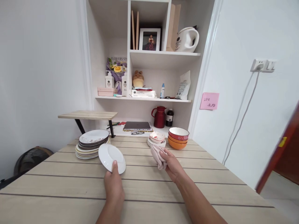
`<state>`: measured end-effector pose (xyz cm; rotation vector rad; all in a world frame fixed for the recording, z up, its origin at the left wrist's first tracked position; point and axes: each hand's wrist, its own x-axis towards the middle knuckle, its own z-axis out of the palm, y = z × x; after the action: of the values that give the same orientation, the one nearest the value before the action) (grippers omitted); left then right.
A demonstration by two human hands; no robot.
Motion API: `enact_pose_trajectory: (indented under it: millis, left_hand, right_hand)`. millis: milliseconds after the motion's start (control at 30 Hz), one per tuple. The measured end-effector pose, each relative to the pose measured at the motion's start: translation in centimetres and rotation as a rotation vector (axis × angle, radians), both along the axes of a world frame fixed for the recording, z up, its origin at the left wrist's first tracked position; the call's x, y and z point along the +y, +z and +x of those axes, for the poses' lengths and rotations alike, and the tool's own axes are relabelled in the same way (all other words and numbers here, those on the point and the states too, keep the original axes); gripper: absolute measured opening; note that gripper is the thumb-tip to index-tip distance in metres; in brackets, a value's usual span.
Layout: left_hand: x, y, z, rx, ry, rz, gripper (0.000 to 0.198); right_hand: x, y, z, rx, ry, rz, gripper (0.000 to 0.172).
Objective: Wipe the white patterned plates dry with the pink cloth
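Note:
My left hand (113,180) grips a white plate (111,158) by its near rim, thumb on top. The plate is tilted and held above the table, close to the stack of plates (93,144) on the left. In my right hand (171,163) is a crumpled pale pink cloth (158,157), pinched between thumb and fingers. The cloth hangs just in front of a small stack of saucers and little dishes (157,139). Right of that stack stand nested bowls (177,138), a red patterned one on top of orange ones.
The slatted wooden table (140,189) reaches back to a white shelf unit (161,99). A small raised wooden stand (87,115) is at the left rear. Behind lie a dark laptop (137,125), glasses (137,133), a red jug (159,117) and a dark bottle (169,117).

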<state>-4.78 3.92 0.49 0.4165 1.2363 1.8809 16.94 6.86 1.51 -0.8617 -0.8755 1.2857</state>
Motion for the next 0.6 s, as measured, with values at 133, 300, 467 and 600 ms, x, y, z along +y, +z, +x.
enact_pose_trajectory:
  millis: [133,300,467,600]
  left_hand:
    - [-0.9,1.0,0.3,0.394,-0.059,-0.098,0.017]
    - [-1.5,1.1,1.8,0.450,-0.272,0.172,0.020]
    - [-0.7,-0.8,3.1,0.470,-0.507,0.196,0.029]
    - [0.2,-2.2,3.5,0.617,-0.627,0.228,0.032]
  right_hand:
    - [0.0,0.2,0.9,0.081,-0.082,0.019,0.040]
    - [0.1,0.4,1.8,0.122,-0.200,0.086,0.037]
    - [-0.1,1.0,2.3,0.117,-0.376,0.173,0.037]
    - [-1.1,1.9,1.3,-0.067,-0.512,0.240,0.044]
